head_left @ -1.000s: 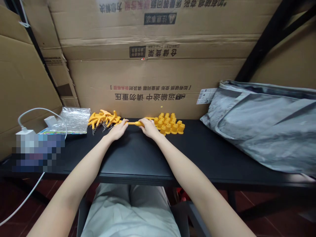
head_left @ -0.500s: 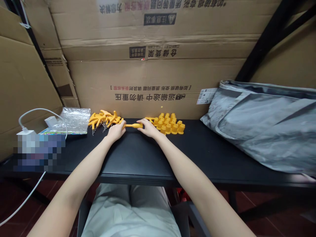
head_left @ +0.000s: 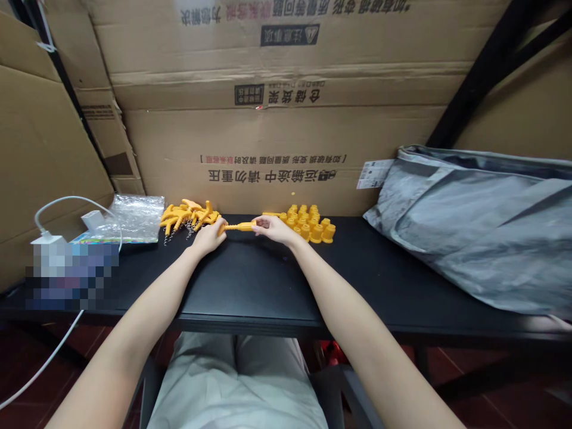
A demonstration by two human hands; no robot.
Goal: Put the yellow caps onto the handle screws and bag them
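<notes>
A long yellow plastic piece (head_left: 239, 226) lies across the far middle of the black table (head_left: 250, 286). My left hand (head_left: 209, 236) grips its left end with curled fingers. My right hand (head_left: 273, 228) pinches its right end. Left of my hands lies a heap of yellow handle-shaped parts with small metal springs (head_left: 187, 217). To the right, behind my right hand, stands a cluster of several yellow caps (head_left: 313, 224).
A clear plastic bag (head_left: 134, 217) and a white charger with cable (head_left: 67, 223) lie at the table's left. A large grey fabric bag (head_left: 482, 226) covers the right side. Cardboard boxes (head_left: 277, 137) wall the back and left.
My right hand slid off the yellow piece toward its right end and rose a little. The left hand shifted slightly left, uncovering more of the piece between the hands.
</notes>
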